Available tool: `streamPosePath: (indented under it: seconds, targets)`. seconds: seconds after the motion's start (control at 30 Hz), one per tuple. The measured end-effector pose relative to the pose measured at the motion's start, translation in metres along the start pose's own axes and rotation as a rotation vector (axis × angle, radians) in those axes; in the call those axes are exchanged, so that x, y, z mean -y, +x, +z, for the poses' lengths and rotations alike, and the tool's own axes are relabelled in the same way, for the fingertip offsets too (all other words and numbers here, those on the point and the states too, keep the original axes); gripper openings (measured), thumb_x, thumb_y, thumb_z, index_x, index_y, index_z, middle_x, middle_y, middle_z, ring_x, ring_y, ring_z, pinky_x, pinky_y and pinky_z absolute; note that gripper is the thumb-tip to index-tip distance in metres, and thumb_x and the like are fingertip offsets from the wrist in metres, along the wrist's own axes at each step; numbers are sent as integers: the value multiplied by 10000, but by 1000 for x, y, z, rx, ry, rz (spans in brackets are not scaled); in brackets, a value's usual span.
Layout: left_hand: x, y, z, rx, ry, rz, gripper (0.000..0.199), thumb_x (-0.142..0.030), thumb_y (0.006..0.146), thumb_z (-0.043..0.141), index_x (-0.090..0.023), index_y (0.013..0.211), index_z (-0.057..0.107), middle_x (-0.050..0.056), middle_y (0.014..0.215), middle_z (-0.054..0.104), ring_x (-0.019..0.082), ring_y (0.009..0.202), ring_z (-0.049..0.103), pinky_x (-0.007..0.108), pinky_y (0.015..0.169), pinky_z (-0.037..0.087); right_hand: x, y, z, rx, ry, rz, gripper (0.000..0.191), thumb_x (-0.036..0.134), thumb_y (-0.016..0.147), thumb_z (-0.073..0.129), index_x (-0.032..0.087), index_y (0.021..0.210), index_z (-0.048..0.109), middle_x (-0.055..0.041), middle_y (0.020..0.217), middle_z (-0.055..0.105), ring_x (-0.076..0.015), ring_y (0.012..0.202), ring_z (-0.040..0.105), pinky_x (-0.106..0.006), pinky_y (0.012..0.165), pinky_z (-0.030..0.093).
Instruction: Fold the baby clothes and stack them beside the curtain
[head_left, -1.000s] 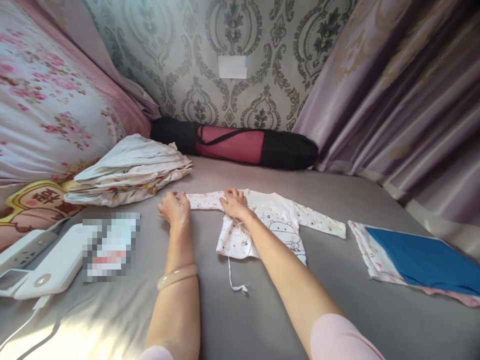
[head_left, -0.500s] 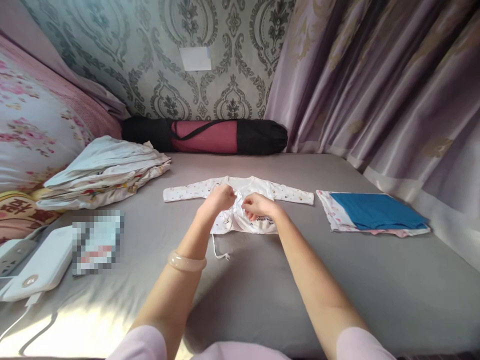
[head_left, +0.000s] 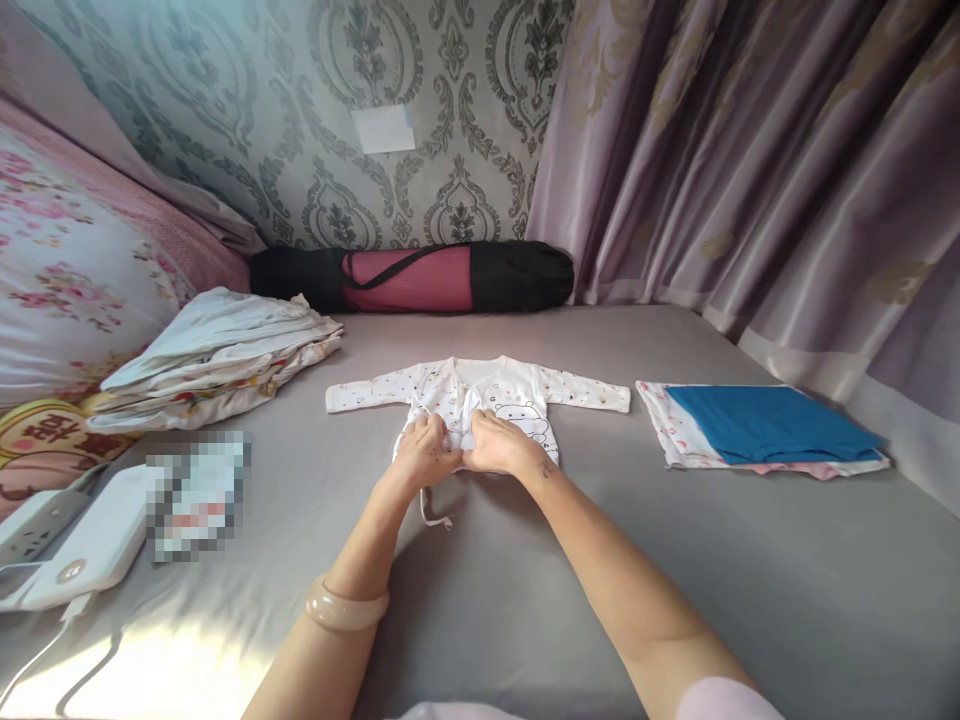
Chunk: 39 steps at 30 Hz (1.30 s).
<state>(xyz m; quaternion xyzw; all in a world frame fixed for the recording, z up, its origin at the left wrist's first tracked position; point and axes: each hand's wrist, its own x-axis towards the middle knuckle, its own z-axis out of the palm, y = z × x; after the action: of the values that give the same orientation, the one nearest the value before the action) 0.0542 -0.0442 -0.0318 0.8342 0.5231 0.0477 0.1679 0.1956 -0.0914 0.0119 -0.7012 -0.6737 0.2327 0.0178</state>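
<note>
- One white, printed baby wrap shirt (head_left: 491,385) lies spread front up on the grey bed sheet (head_left: 787,560), at centre.
- Both sleeves are laid out straight and the body looks mostly flat; the hem tie (head_left: 437,521) trails loose, so fastening appears undone there.
- Left hand (head_left: 427,450) and right hand (head_left: 501,442) meet at the lower front, fingers curled and thumbs close together; I cannot tell whether either grip pinches cloth.
- A cartoon animal is printed beside the right hand; any lettering below is too small to read.
- Rightward, a folded blue cloth (head_left: 772,425) tops folded printed clothes (head_left: 660,430).
- Leftward, a cushion (head_left: 45,440) bears an indistinct character; a packet (head_left: 202,495) is pixelated, its label unreadable.
</note>
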Motion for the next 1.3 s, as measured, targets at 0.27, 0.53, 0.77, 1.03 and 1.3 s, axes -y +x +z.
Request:
streamPosePath:
  seconds: [0.27, 0.53, 0.77, 1.03, 1.3]
  targets:
    - [0, -5, 0, -106, -9, 18, 74, -222, 748, 548, -199, 799, 597, 86, 901, 606, 234, 882, 565, 332, 829, 425, -17, 12, -1, -60, 82, 13, 166, 142, 716, 545, 184, 850, 634, -87, 861, 695, -218, 797, 651, -249, 613, 413]
    - [9, 0, -24, -143, -368, -194, 170, -257, 751, 493, -189, 708, 643, -10, 628, 588, 155, 632, 541, 232, 575, 363, -69, 33, -9, -162, 480, 44, 139, 182, 669, 555, 178, 790, 623, 34, 630, 586, -108, 554, 507, -185, 474, 311]
    - [-10, 2, -39, -209, -437, -129, 245, -329, 775, 515, -192, 840, 709, 18, 763, 681, 190, 758, 597, 231, 629, 390, -63, 26, -24, -306, 761, 0, 215, 171, 725, 494, 132, 843, 669, 9, 675, 614, -109, 595, 533, -177, 518, 362]
    - [-43, 8, -10, -110, -197, 133, 255, -237, 858, 414, -196, 630, 520, 4, 612, 524, 148, 617, 479, 255, 580, 295, -51, 15, -34, -353, 726, -88, 256, 209, 767, 511, 125, 934, 685, 4, 693, 633, -106, 591, 516, -183, 528, 366]
    - [-50, 4, 35, -185, -86, 235, 171, -139, 860, 372, -188, 803, 525, 65, 788, 555, 199, 745, 526, 311, 688, 413, -45, 16, -27, -289, 635, -168, 237, 211, 786, 499, 146, 933, 673, 14, 650, 616, -109, 585, 517, -195, 546, 365]
